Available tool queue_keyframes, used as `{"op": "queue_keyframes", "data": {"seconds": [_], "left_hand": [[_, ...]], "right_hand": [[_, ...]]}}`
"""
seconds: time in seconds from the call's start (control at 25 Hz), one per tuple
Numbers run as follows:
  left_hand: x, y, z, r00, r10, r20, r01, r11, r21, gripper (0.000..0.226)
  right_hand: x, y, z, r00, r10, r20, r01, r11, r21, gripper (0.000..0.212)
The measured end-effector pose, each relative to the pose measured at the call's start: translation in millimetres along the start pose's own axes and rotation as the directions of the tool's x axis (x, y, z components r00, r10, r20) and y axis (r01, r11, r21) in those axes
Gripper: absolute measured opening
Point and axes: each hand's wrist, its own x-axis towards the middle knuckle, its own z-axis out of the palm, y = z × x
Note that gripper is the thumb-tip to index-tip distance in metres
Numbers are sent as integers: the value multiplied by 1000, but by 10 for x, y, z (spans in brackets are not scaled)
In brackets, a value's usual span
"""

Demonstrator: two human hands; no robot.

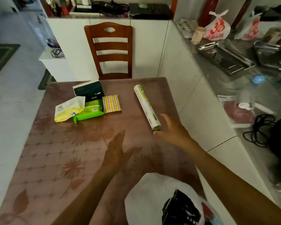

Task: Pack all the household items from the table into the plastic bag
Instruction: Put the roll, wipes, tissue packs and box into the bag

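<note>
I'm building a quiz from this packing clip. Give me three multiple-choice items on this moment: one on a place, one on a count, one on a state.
1. Where does the long roll lie?
A. on the table's right side
B. inside the plastic bag
C. on the chair

2. How many items sit clustered at the table's far left?
A. two
B. four
C. six

3. What is the right hand doing?
A. gripping the bag
B. open, at the roll's near end
C. resting flat on the chair

Answers:
1 A, the roll rests on the table, apart from the cluster.
2 B, a dark box, yellow pack, green pack and striped cloth.
3 B, its fingers are spread beside the roll's end, not closed; the left hand is open too, above the table, and the plastic bag lies at the near edge.
</note>
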Motion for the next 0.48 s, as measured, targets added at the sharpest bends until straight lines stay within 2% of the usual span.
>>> {"op": "queue_keyframes", "data": {"seconds": [0.08, 0.2, 0.24, 0.36, 0.4, 0.48], "left_hand": [[148, -98, 234, 1000, -17, -8, 17, 1000, 15, 86], [273, -240, 450, 997, -79, -17, 79, 996, 33, 80], [259, -271, 497, 995, -100, -13, 100, 995, 17, 79], [158, -296, 539, 985, -168, -37, 168, 986, -15, 74], [91, -281, 513, 978, -201, -54, 199, 979, -47, 72], [-55, -249, 446, 975, -209, -78, 201, 975, -100, 66]], "right_hand": [[480, 192, 262, 998, 43, 38, -45, 997, 56, 92], [1054, 393, 625, 949, 290, 122, -312, 913, 262, 90], [1180, 463, 743, 941, 319, 110, -337, 907, 255, 87], [1368, 574, 948, 958, 288, 6, -287, 952, 108, 76], [1365, 587, 957, 959, 282, 26, -283, 952, 119, 73], [1247, 634, 902, 952, 286, 105, -304, 918, 255, 66]]}}
